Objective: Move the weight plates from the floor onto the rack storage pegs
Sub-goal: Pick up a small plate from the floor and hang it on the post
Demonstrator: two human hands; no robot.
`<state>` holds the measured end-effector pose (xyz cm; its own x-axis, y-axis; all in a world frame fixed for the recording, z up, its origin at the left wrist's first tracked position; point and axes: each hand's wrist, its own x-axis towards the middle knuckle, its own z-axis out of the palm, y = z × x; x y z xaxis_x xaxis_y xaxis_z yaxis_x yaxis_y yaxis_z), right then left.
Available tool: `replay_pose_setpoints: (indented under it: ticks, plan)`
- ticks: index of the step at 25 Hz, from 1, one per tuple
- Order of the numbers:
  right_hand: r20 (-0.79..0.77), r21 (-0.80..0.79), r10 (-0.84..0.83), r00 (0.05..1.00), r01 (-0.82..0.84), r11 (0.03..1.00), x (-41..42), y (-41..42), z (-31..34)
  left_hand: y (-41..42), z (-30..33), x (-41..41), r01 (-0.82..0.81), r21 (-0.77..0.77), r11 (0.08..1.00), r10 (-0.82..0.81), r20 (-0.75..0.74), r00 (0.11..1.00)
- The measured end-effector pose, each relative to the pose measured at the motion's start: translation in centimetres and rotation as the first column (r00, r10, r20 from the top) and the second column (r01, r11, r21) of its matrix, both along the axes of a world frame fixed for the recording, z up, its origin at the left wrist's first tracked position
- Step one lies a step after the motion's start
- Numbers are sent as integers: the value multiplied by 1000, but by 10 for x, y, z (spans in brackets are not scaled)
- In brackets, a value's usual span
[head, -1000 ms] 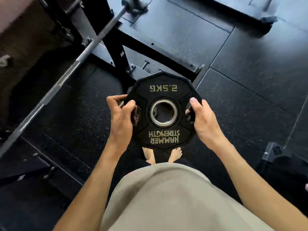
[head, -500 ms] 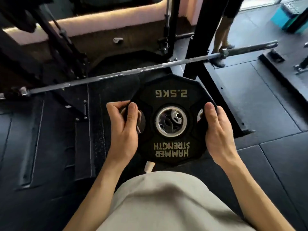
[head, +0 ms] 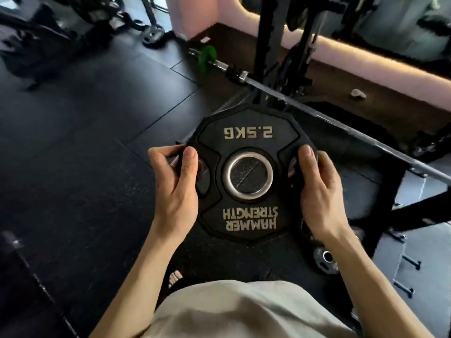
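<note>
The barbell (head: pixel 341 123) has swung rightward since before; left hand (head: pixel 175 189) and right hand (head: pixel 319 191) grip the weight plate (head: pixel 247 174) firmly.

The single head-worn camera looks steeply down, close over the hands, toward the gym floor (head: pixel 73 142).

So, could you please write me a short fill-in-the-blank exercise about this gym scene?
1. The black rubber weight plate is marked ___ KG.
2. It is held by ___ hands, the left hand and the right hand.
3. The long steel barbell carries a ___ plate at its end.

Missing words: 2.5; two; green
</note>
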<state>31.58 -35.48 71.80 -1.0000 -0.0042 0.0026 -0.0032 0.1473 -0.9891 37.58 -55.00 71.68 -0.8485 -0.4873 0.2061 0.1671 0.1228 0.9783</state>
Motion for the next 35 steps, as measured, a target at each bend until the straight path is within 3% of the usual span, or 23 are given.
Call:
replay_pose_setpoints:
  ticks: [8,15,25,35]
  plan:
    - [18,-93,309,951,-306,947,19,-254,6,-227,15,71,-289,-45,956,288,-40,957]
    - [4,-70,357,934,-356,932,-13,-403,12,-371,17,53,-342,-14,939,342,5,940]
    - [-18,-86,367,930,-367,926,-173,-579,15,-538,20,-103,-379,-28,925,379,5,925]
    - [-21,-61,285,958,-286,956,-355,-733,10,-700,18,-298,-301,18,954,301,4,954]
